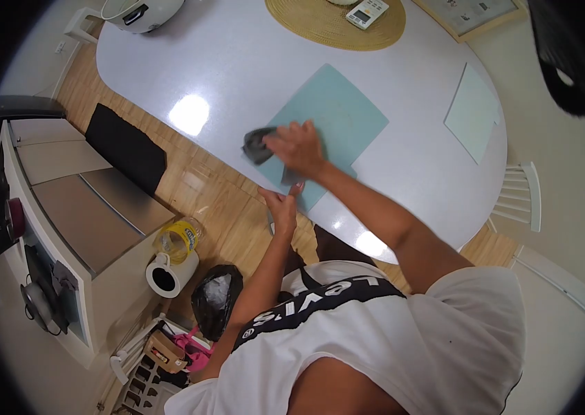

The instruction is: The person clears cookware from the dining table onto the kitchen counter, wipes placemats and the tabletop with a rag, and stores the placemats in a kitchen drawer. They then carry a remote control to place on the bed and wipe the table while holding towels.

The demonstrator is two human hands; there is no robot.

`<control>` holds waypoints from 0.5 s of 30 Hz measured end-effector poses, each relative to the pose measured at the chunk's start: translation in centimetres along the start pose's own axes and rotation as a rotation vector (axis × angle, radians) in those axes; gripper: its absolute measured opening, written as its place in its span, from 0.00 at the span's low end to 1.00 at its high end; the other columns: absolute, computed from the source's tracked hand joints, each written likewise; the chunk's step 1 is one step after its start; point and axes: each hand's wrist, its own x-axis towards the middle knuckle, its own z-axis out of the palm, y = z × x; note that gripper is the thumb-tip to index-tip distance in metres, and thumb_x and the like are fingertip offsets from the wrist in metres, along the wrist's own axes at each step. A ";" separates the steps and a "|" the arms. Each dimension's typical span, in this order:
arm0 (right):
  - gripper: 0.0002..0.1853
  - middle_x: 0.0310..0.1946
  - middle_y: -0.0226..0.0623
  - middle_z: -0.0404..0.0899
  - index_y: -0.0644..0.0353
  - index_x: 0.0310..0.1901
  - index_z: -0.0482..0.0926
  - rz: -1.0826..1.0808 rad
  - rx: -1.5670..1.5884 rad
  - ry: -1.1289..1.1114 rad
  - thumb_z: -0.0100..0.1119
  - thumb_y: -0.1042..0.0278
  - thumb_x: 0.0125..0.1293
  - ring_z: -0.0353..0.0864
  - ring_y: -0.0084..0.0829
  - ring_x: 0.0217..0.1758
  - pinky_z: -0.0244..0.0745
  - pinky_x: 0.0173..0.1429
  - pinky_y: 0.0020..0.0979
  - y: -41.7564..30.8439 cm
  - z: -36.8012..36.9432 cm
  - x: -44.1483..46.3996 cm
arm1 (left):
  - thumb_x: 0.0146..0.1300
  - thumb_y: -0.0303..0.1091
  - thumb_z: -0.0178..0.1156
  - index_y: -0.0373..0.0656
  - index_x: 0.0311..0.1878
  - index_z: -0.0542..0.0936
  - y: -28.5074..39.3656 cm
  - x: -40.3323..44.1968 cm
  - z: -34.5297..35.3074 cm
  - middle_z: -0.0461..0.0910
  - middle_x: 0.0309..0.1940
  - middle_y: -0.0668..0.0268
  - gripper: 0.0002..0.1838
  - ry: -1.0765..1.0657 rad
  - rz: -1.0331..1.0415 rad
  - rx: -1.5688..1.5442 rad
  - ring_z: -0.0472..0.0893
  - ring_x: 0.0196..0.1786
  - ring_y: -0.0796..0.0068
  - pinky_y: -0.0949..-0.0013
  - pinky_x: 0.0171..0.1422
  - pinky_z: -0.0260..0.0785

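A dark grey, crumpled, cloth-like thing (pixel 256 146) is gripped in my right hand (pixel 297 147), over the left part of a pale teal mat (pixel 348 104). Motion blurs both the hand and the cloth-like thing. At the near edge of the table is my left hand (pixel 281 209), its thumb and forefinger spread apart. The thumb tip reaches the mat's near side, close to a small dark grey patch below my right hand; whether that patch is part of the same thing, I cannot tell.
The white table (pixel 227 62) bears a pale board (pixel 471 114) at right, a round woven placemat (pixel 292 24) with a kitchen scale (pixel 366 12), and a white cooker (pixel 142 15) at back left. On the floor at left are a yellow-labelled container (pixel 180 238) and a black bag (pixel 216 301).
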 end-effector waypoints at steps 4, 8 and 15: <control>0.06 0.32 0.28 0.74 0.42 0.34 0.80 0.258 -0.105 -0.093 0.54 0.59 0.58 0.70 0.33 0.36 0.57 0.41 0.43 5.5 -0.5 3.9 | 0.47 0.29 0.71 0.36 0.54 0.56 1.8 -0.5 0.8 0.62 0.51 0.56 0.37 0.024 -0.036 -0.067 0.65 0.53 0.68 0.67 0.60 0.57; 0.08 0.32 0.28 0.72 0.42 0.35 0.81 0.155 -0.065 -0.029 0.51 0.60 0.59 0.70 0.35 0.38 0.58 0.43 0.45 0.2 0.9 0.5 | 0.49 0.30 0.69 0.35 0.53 0.57 0.8 -0.4 0.4 0.64 0.48 0.57 0.34 -0.002 -0.030 -0.075 0.67 0.52 0.70 0.69 0.59 0.58; 0.05 0.32 0.26 0.72 0.42 0.31 0.79 0.308 -0.221 -0.151 0.60 0.57 0.53 0.70 0.33 0.37 0.59 0.42 0.46 7.8 -4.0 -2.7 | 0.57 0.30 0.64 0.32 0.51 0.59 2.2 -0.5 0.5 0.67 0.44 0.59 0.26 0.010 -0.082 -0.115 0.69 0.47 0.74 0.73 0.52 0.63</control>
